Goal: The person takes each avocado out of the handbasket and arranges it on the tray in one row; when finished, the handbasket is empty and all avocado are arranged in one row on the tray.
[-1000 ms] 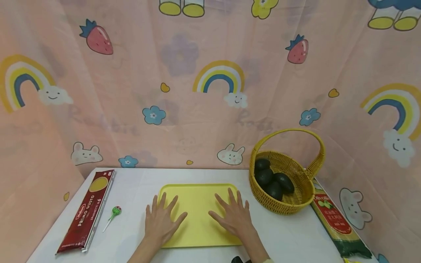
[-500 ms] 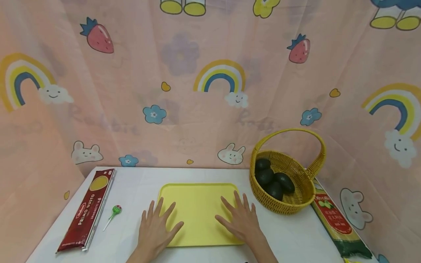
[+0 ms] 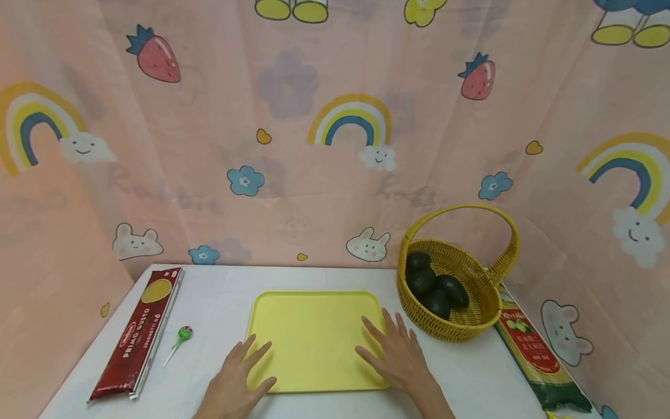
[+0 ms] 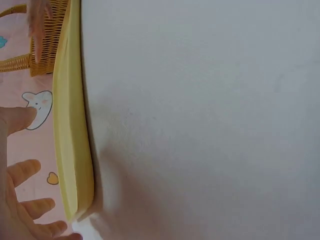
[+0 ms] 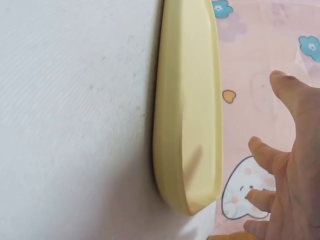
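Note:
A yellow rectangular tray point(image 3: 316, 343) lies flat on the white table, with nothing on it. My left hand point(image 3: 232, 378) hovers by the tray's near left corner, fingers spread and holding nothing. Over the near right part of the tray, my right hand point(image 3: 395, 355) is likewise spread and holds nothing. Both wrist views show the hands, left hand point(image 4: 22, 195) and right hand point(image 5: 295, 160), raised above the tray's rim without gripping it.
A yellow wicker basket point(image 3: 466, 329) with several dark green avocados point(image 3: 437, 288) stands at the right. Beside it lies a green-and-red pasta bag point(image 3: 539, 355). On the left are a red spaghetti packet point(image 3: 136, 337) and a green lollipop point(image 3: 180, 340). A printed pink curtain point(image 3: 293, 221) hangs behind.
Both hands have drawn apart and back toward the near edge, the left going left and the right going right. The tray, basket and packets have stayed in place.

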Demonstrator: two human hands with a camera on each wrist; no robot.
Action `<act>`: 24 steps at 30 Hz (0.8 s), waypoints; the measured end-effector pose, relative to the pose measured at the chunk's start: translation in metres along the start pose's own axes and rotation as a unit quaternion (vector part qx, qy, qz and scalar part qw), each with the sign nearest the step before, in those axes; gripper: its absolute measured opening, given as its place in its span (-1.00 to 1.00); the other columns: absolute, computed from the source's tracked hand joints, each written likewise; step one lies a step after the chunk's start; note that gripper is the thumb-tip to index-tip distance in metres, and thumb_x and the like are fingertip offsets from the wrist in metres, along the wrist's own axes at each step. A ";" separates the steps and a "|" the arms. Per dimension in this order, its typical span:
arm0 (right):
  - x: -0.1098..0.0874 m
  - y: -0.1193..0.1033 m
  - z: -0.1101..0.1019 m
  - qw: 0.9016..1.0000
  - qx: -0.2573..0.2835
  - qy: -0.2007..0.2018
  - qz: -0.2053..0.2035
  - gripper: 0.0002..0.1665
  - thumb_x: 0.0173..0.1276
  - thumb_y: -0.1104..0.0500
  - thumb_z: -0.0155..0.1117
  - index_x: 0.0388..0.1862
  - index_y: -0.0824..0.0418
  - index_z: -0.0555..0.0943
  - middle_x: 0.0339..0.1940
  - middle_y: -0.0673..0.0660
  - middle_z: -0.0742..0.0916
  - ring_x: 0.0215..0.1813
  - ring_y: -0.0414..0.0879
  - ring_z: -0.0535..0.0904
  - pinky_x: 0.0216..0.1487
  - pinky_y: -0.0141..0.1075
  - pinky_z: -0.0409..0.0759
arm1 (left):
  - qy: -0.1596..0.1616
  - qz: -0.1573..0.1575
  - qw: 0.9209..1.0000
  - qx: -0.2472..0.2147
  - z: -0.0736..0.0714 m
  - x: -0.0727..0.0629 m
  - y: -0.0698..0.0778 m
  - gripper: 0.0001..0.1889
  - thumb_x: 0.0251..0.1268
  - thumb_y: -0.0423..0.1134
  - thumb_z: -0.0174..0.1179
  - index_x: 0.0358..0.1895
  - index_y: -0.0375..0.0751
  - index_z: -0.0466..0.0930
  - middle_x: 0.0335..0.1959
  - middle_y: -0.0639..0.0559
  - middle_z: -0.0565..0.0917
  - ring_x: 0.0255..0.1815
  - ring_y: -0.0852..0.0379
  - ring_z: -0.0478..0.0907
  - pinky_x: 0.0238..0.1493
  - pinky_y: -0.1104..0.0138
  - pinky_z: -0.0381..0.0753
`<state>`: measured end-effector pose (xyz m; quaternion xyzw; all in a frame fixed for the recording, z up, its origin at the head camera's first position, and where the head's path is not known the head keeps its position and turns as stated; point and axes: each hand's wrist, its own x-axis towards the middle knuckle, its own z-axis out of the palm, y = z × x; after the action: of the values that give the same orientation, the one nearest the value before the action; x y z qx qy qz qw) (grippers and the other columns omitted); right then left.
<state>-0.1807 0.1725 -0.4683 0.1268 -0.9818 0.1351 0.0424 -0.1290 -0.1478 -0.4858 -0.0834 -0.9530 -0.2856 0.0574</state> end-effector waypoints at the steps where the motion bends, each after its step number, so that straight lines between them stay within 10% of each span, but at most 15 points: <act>1: -0.001 0.001 0.000 1.000 0.000 -0.001 0.001 -0.24 0.33 -0.41 -0.01 0.41 -0.11 0.37 0.48 0.30 0.26 0.46 0.38 0.08 0.29 0.41 0.19 | -0.013 -0.007 1.000 -0.017 -0.002 -0.001 -0.001 -0.35 0.10 0.16 0.31 0.26 -0.02 0.50 0.38 -0.18 0.34 0.36 -0.35 0.21 -0.01 -0.30 0.52; 12: -0.006 0.017 -0.002 1.000 0.005 0.017 -0.006 -0.27 0.35 -0.36 0.02 0.42 -0.11 0.35 0.47 0.28 0.28 0.46 0.33 0.12 0.26 0.28 0.37 | -0.084 0.064 0.991 -0.083 -0.010 0.010 -0.029 -0.41 -0.10 -0.06 0.50 0.04 -0.29 0.62 0.33 -0.41 0.29 0.26 -0.47 0.28 0.16 -0.27 0.41; 18: -0.009 0.018 -0.009 0.996 0.094 -0.007 0.010 -0.37 0.45 -0.25 -0.03 0.43 -0.10 0.34 0.52 0.18 0.23 0.46 0.31 0.11 0.02 0.42 0.45 | -0.059 0.151 0.986 -0.051 -0.015 0.017 -0.044 -0.46 -0.31 -0.03 0.54 -0.19 -0.30 0.70 0.19 -0.49 0.43 0.11 -0.43 0.47 0.05 -0.14 0.55; 24: -0.008 0.017 -0.015 0.977 0.205 -0.047 0.044 -0.38 0.53 -0.24 -0.23 0.44 -0.05 0.32 0.53 0.19 0.20 0.48 0.29 0.08 0.28 0.46 0.11 | -0.085 0.146 0.984 -0.055 -0.019 0.022 -0.052 -0.49 -0.34 -0.03 0.55 -0.25 -0.27 0.72 0.16 -0.40 0.51 0.07 -0.31 0.54 0.10 -0.05 0.56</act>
<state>-0.1770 0.1944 -0.4587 0.0953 -0.9389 0.3287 -0.0365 -0.1598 -0.1988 -0.4942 -0.2482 -0.9148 -0.3183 0.0128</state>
